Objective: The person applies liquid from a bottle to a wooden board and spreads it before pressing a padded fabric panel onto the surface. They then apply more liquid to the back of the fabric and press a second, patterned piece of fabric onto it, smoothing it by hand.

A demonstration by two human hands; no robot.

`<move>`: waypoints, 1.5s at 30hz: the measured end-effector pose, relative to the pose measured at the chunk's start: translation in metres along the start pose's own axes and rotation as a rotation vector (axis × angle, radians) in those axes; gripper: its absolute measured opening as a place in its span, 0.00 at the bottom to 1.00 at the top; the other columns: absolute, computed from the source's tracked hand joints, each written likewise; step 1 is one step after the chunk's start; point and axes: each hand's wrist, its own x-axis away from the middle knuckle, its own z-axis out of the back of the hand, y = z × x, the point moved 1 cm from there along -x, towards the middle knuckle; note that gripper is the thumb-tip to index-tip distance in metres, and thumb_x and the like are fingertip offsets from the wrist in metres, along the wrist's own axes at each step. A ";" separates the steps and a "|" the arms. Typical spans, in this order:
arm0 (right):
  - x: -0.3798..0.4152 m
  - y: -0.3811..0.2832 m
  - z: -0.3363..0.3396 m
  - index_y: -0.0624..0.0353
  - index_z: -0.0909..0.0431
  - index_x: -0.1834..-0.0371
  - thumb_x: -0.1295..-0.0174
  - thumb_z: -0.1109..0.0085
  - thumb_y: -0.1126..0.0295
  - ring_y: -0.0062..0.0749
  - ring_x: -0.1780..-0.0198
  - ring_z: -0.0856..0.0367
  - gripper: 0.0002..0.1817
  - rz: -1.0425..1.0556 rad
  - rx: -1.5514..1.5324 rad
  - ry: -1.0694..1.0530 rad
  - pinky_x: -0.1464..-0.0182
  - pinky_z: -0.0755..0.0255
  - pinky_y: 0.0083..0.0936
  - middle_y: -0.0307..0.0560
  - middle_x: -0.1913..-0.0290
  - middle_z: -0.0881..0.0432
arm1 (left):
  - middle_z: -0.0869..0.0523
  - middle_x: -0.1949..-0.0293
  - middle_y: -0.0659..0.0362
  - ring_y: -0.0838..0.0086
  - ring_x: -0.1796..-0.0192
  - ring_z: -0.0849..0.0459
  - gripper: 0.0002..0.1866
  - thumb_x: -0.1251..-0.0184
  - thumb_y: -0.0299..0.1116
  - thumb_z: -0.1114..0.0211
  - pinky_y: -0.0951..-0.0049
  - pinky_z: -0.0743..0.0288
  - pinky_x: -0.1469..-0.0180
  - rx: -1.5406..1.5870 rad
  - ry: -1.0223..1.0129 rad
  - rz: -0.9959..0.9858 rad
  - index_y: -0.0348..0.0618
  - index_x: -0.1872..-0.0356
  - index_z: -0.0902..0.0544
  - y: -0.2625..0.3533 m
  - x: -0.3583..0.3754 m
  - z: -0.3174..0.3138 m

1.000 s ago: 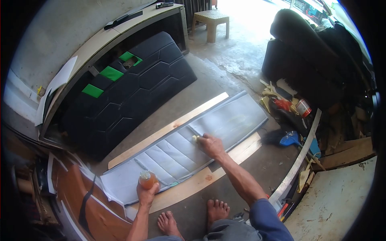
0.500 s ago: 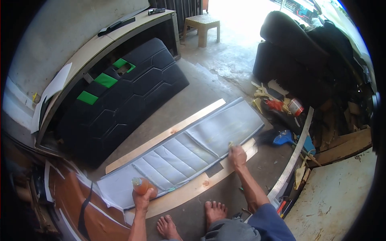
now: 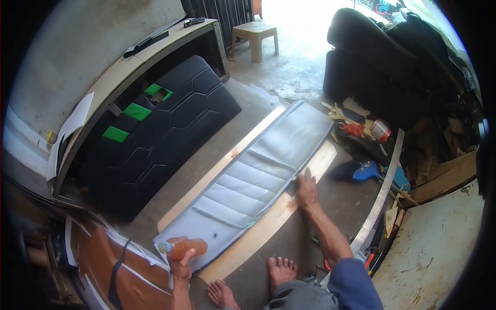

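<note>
A long grey padded panel [image 3: 268, 139] with stitched cross ribs lies aslant on the floor, over pale wooden boards [image 3: 253, 237]. My left hand [image 3: 182, 266] is closed around a clear plastic bottle [image 3: 187, 247] of orange liquid, tilted sideways above the panel's near end. At the panel's right edge is my right hand [image 3: 307, 192], its fingers bent and slightly blurred. A small yellowish bit shows at its fingertips, but I cannot make out what it is.
A black quilted panel [image 3: 175, 124] with green patches leans against a bench [image 3: 129, 70] at left. Brown sheet material [image 3: 121, 263] lies near left. On the right are a metal strip [image 3: 381, 196], a blue brush [image 3: 366, 171], scraps and a dark seat [image 3: 367, 62]. A stool [image 3: 255, 34] stands behind.
The grey panel has turned counterclockwise, its far end higher in view. The bottle has tipped from upright-looking to sideways. My right hand has moved slightly up along the panel's edge.
</note>
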 end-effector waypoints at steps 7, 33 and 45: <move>-0.034 -0.040 0.057 0.58 0.24 0.43 0.25 0.54 0.68 0.67 0.39 0.22 0.14 -0.060 -0.256 -0.022 0.41 0.25 0.55 0.68 0.35 0.26 | 0.18 0.47 0.53 0.66 0.47 0.17 0.32 0.53 0.28 0.20 0.64 0.22 0.40 0.017 -0.036 -0.029 0.37 0.43 0.23 0.005 0.012 0.003; 0.079 -0.276 0.092 0.61 0.14 0.54 0.38 0.33 0.74 0.44 0.65 0.21 0.09 0.212 -0.743 -0.169 0.61 0.26 0.37 0.50 0.68 0.20 | 0.16 0.59 0.54 0.52 0.50 0.20 0.25 0.60 0.35 0.17 0.54 0.25 0.48 -0.990 -0.096 -0.355 0.43 0.57 0.16 0.001 -0.004 -0.035; 0.042 -0.101 0.034 0.60 0.12 0.51 0.32 0.38 0.63 0.47 0.55 0.15 0.15 -0.282 -0.472 -0.099 0.50 0.23 0.38 0.57 0.58 0.13 | 0.14 0.60 0.59 0.67 0.60 0.15 0.18 0.46 0.29 0.23 0.69 0.22 0.56 -0.284 -0.093 -0.060 0.38 0.55 0.17 -0.020 -0.008 -0.026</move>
